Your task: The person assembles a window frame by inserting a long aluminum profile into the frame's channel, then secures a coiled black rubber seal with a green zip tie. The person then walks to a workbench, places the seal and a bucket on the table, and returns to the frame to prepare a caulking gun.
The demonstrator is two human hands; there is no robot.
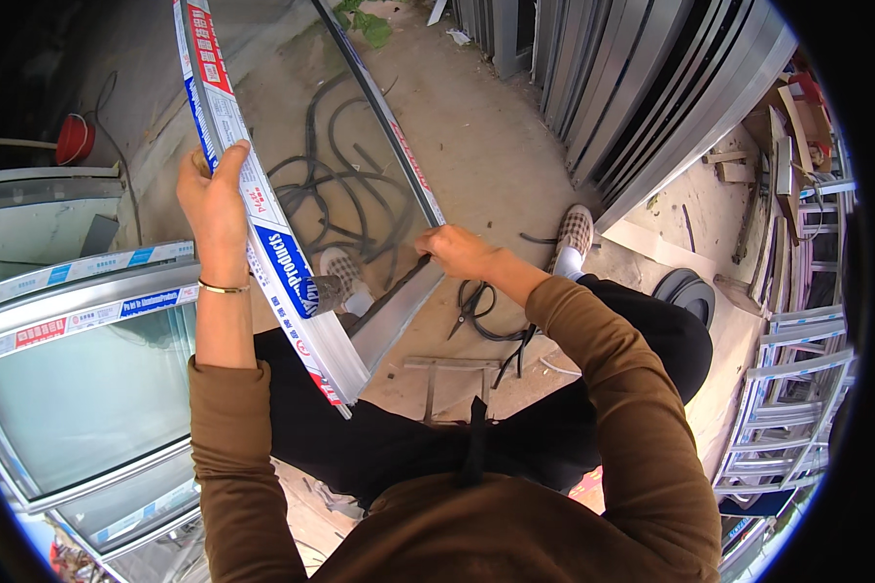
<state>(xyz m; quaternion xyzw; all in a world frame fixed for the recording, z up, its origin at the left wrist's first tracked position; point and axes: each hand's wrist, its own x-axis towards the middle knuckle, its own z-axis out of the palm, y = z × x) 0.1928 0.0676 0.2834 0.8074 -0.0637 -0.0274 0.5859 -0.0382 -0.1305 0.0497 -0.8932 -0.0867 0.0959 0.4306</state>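
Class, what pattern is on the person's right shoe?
The right shoe is checked in brown and cream, clearest in the head view.

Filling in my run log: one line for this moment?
left hand: gripping film-covered aluminium rail | right hand: at near end of black-edged rail | floor: looped black cords

Brown top (525, 525) with 2 long sleeves (617, 389), black trousers (656, 325), checkered shoes (576, 229), a white sock (570, 262), 1 thin bracelet (223, 289).

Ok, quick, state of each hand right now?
Left hand: closed, holding the taped metal frame.
Right hand: closed at the frame's near corner; exactly what it grips can't be told.
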